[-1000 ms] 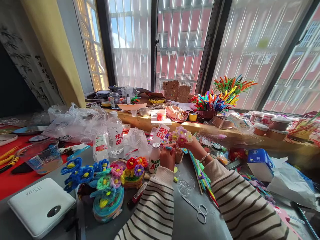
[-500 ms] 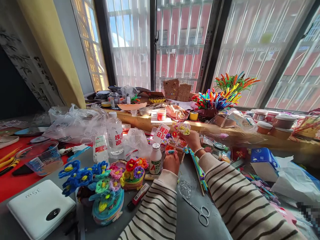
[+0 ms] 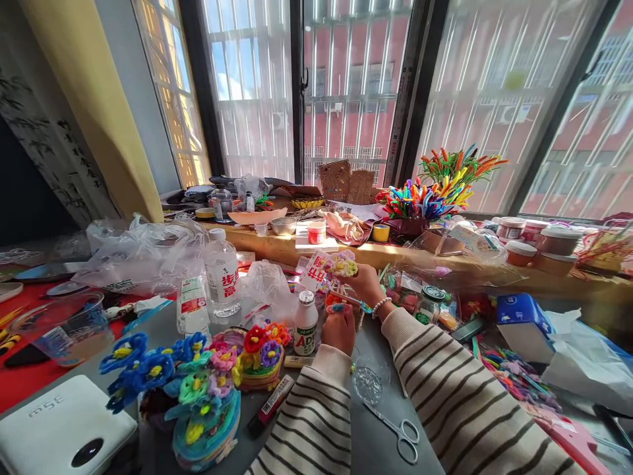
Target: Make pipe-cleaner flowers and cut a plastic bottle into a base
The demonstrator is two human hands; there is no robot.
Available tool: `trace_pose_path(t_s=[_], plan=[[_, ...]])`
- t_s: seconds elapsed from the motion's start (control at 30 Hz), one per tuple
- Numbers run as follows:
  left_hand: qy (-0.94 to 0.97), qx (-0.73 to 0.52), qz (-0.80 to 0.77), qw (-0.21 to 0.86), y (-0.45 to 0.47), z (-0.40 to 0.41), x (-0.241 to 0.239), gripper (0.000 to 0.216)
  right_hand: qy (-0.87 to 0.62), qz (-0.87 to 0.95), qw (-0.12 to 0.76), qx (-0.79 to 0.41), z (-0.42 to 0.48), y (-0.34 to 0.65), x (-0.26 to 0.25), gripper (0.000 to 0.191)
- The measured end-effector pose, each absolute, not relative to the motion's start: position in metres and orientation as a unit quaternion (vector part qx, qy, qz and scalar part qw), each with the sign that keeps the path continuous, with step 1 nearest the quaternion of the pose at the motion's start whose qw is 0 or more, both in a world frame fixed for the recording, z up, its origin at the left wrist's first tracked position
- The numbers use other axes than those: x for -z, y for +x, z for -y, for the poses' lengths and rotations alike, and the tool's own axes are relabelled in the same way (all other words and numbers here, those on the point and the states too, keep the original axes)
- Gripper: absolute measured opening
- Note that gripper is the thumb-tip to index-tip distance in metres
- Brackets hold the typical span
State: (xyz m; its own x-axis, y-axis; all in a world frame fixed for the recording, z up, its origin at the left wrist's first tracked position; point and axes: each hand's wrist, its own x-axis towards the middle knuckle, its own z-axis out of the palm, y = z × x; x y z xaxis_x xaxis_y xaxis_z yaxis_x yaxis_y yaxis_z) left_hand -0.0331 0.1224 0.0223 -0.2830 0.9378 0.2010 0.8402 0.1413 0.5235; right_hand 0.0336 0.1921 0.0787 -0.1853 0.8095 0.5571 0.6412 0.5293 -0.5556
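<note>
My right hand (image 3: 366, 282) is raised above the grey table and closed on a small cluster of pastel pipe-cleaner flowers (image 3: 341, 265). My left hand (image 3: 339, 327) is a loose fist just below it, pinching a small pink and blue pipe-cleaner piece (image 3: 338, 307). A small white bottle (image 3: 305, 323) stands just left of my left hand. Both arms wear striped sleeves.
Pipe-cleaner flower baskets (image 3: 205, 389) sit front left beside a white device (image 3: 59, 429). Scissors (image 3: 399, 434) and a clear round dish (image 3: 370, 380) lie between my arms. Water bottles (image 3: 222, 274), plastic bags (image 3: 143, 251), a blue tissue box (image 3: 524, 316) and a pipe-cleaner bundle (image 3: 435, 188) crowd the back.
My right hand has lifted the flower cluster and carried it a little to the left. My left hand dropped slightly toward the table. The view shifted a bit leftward.
</note>
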Motion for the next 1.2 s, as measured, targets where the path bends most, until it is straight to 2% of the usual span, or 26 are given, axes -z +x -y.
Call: trace_pose_path(t_s=[0.4, 0.77, 1.2], plan=[[0.597, -0.260, -0.752, 0.101, -0.032, -0.124, -0.018, 0.033, -0.475, 0.775, 0.410, -0.073, -0.198, 0.040, -0.083, 0.022], [0.605, -0.251, -0.750, 0.092, -0.030, -0.124, -0.016, 0.033, -0.508, 0.709, 0.486, -0.058, -0.198, 0.041, -0.090, 0.031], [0.599, -0.248, -0.752, 0.121, -0.030, -0.123, -0.018, 0.038, -0.556, 0.705, 0.437, -0.050, -0.205, 0.052, -0.079, 0.029]])
